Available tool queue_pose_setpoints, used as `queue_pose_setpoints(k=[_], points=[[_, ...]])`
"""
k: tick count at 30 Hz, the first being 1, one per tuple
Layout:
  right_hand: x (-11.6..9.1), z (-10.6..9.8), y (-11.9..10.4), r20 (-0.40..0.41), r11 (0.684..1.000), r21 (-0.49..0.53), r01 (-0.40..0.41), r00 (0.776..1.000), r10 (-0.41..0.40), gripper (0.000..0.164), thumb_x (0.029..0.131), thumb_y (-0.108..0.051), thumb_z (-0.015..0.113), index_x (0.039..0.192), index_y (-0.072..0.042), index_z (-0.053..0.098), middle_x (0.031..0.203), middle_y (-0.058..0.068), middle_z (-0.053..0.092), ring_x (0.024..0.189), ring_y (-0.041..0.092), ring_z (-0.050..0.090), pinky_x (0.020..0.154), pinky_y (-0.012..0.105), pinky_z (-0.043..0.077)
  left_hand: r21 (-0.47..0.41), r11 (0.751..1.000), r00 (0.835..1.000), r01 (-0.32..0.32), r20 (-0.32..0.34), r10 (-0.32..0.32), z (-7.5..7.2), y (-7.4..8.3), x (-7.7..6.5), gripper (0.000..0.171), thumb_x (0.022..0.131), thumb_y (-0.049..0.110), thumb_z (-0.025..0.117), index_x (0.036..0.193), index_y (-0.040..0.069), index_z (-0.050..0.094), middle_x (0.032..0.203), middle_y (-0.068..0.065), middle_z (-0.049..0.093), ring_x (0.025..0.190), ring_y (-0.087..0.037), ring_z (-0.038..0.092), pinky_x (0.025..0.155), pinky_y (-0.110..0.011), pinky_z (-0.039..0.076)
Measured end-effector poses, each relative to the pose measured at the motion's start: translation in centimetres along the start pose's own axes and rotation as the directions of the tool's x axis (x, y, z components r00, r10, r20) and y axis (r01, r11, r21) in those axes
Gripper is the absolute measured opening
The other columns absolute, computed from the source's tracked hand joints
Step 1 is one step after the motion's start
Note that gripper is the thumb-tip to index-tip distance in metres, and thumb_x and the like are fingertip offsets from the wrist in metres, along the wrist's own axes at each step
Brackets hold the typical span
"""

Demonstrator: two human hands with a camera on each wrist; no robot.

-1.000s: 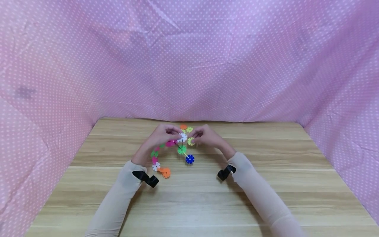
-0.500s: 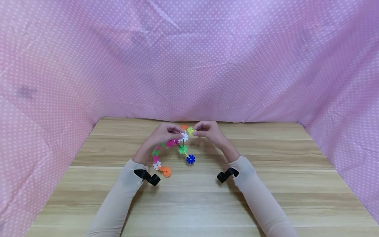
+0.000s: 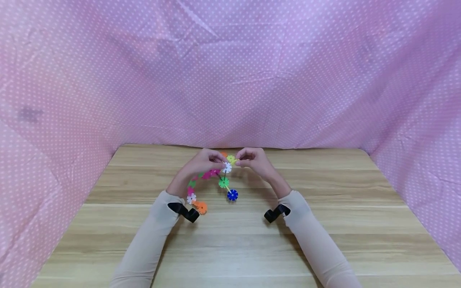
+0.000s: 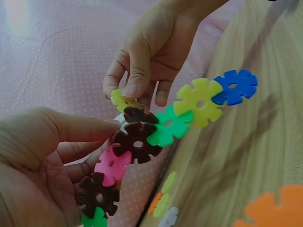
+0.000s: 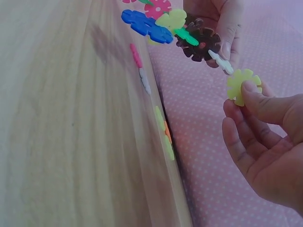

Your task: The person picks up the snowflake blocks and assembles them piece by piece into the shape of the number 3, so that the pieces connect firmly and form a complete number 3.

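My left hand (image 3: 205, 162) pinches a chain of slotted plastic snowflake discs near its white disc (image 3: 227, 167), between thumb and fingers. From there the chain runs through brown discs (image 4: 127, 142) and a green disc (image 3: 223, 182) to a blue disc (image 3: 232, 195) at one end. Another stretch curves past pink and green discs to orange discs (image 3: 201, 207). Between the thumb and fingers of my right hand (image 3: 253, 162) is a single yellow disc (image 5: 235, 84). Its edge meets the white disc in the right wrist view; whether their slots interlock, I cannot tell.
Loose discs lie on the wooden table (image 3: 230, 248) near its far edge, including a yellow disc (image 4: 169, 181) and an orange disc (image 4: 154, 203). A pink dotted cloth (image 3: 230, 80) hangs behind the table and along both sides.
My right hand has moved slightly away from me and turned the yellow disc nearly edge-on. My left hand has shifted a little to the right, carrying the white disc end of the chain along.
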State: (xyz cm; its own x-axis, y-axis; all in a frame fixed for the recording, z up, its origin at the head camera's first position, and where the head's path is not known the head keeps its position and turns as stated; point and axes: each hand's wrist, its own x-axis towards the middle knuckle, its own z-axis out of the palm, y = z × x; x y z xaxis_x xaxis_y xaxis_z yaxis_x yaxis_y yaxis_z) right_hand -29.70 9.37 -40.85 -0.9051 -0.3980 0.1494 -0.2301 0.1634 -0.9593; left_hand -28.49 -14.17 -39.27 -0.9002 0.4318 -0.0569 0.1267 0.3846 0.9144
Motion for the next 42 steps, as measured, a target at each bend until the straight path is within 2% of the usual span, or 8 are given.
queue_pose_setpoints(k=[6, 10, 14, 19, 23, 25, 34, 42], points=[[0.0, 0.1, 0.2, -0.003, 1.0, 0.01, 0.013, 1.0, -0.013, 0.016, 0.085, 0.01, 0.074, 0.099, 0.013, 0.068, 0.088, 0.004, 0.071, 0.079, 0.01, 0.065, 0.07, 0.019, 0.057, 0.03, 0.999, 0.999, -0.024, -0.035, 0.025, 0.7, -0.5, 0.4, 0.018, 0.094, 0.008, 0.07, 0.109, -0.001, 0.073, 0.094, -0.006, 0.069, 0.087, -0.015, 0.063, 0.077, -0.025, 0.053], [0.0, 0.2, 0.3, -0.012, 0.999, 0.021, 0.027, 1.0, -0.027, 0.015, 0.085, 0.011, 0.073, 0.099, 0.014, 0.068, 0.089, 0.009, 0.072, 0.077, 0.008, 0.065, 0.07, 0.018, 0.057, 0.044, 0.998, 0.998, -0.042, -0.047, 0.045, 1.1, -0.6, 0.4, 0.017, 0.094, 0.006, 0.069, 0.109, -0.003, 0.072, 0.094, -0.008, 0.07, 0.084, -0.014, 0.063, 0.076, -0.024, 0.053], [-0.1, 0.3, 0.4, -0.016, 0.998, 0.011, 0.055, 0.998, -0.055, 0.015, 0.084, 0.011, 0.075, 0.097, 0.014, 0.068, 0.089, 0.013, 0.073, 0.078, 0.009, 0.067, 0.071, 0.019, 0.058, 0.02, 0.999, 0.999, -0.041, -0.027, 0.042, 1.2, -0.6, 0.3, 0.016, 0.096, 0.004, 0.066, 0.11, -0.004, 0.07, 0.095, -0.01, 0.069, 0.083, -0.014, 0.064, 0.075, -0.024, 0.055], [-0.3, 0.7, 0.1, -0.01, 0.994, -0.021, 0.106, 0.994, -0.106, 0.01, 0.082, 0.011, 0.076, 0.091, 0.01, 0.072, 0.09, 0.022, 0.074, 0.079, 0.021, 0.07, 0.072, 0.023, 0.061, 0.004, 1.0, 1.0, -0.02, 0.014, 0.02, 1.2, -0.4, -0.2, 0.016, 0.099, 0.005, 0.062, 0.112, -0.003, 0.066, 0.098, -0.008, 0.066, 0.087, -0.015, 0.063, 0.078, -0.023, 0.055], [-0.5, 1.1, -0.2, -0.024, 0.988, -0.064, 0.141, 0.989, -0.143, 0.007, 0.082, 0.01, 0.077, 0.087, 0.006, 0.074, 0.088, 0.022, 0.075, 0.08, 0.033, 0.071, 0.071, 0.022, 0.061, -0.005, 1.0, 1.0, -0.016, 0.026, 0.016, 1.2, -0.3, -0.5, 0.016, 0.1, 0.005, 0.06, 0.113, -0.003, 0.065, 0.099, -0.008, 0.065, 0.089, -0.016, 0.062, 0.079, -0.023, 0.055], [-0.5, 1.3, -0.4, -0.034, 0.984, -0.082, 0.156, 0.987, -0.16, 0.006, 0.082, 0.01, 0.077, 0.085, 0.005, 0.074, 0.088, 0.022, 0.075, 0.079, 0.035, 0.07, 0.07, 0.021, 0.06, -0.009, 1.0, 1.0, -0.022, 0.021, 0.022, 1.1, -0.2, -0.7, 0.015, 0.1, 0.003, 0.06, 0.112, -0.004, 0.065, 0.099, -0.009, 0.065, 0.089, -0.016, 0.062, 0.079, -0.024, 0.055], [-0.7, 1.8, -1.2, -0.067, 0.978, -0.073, 0.196, 0.977, -0.201, 0.005, 0.081, 0.012, 0.077, 0.083, 0.01, 0.073, 0.086, 0.027, 0.073, 0.068, 0.005, 0.066, 0.065, 0.018, 0.057, 0.006, 0.998, 0.998, -0.066, -0.018, 0.066, 1.2, 0.6, -1.2, 0.015, 0.098, 0.0, 0.061, 0.11, -0.007, 0.065, 0.097, -0.013, 0.067, 0.085, -0.016, 0.063, 0.076, -0.024, 0.056], [-0.7, 1.6, -1.4, -0.065, 0.989, -0.063, 0.137, 0.988, -0.141, 0.01, 0.083, 0.009, 0.077, 0.091, 0.011, 0.072, 0.089, 0.024, 0.074, 0.071, 0.005, 0.068, 0.067, 0.021, 0.058, 0.042, 0.996, 0.997, -0.072, -0.035, 0.074, 0.7, 0.8, -1.2, 0.014, 0.098, 0.005, 0.064, 0.109, -0.003, 0.067, 0.101, -0.013, 0.069, 0.09, -0.017, 0.065, 0.082, -0.028, 0.058]])
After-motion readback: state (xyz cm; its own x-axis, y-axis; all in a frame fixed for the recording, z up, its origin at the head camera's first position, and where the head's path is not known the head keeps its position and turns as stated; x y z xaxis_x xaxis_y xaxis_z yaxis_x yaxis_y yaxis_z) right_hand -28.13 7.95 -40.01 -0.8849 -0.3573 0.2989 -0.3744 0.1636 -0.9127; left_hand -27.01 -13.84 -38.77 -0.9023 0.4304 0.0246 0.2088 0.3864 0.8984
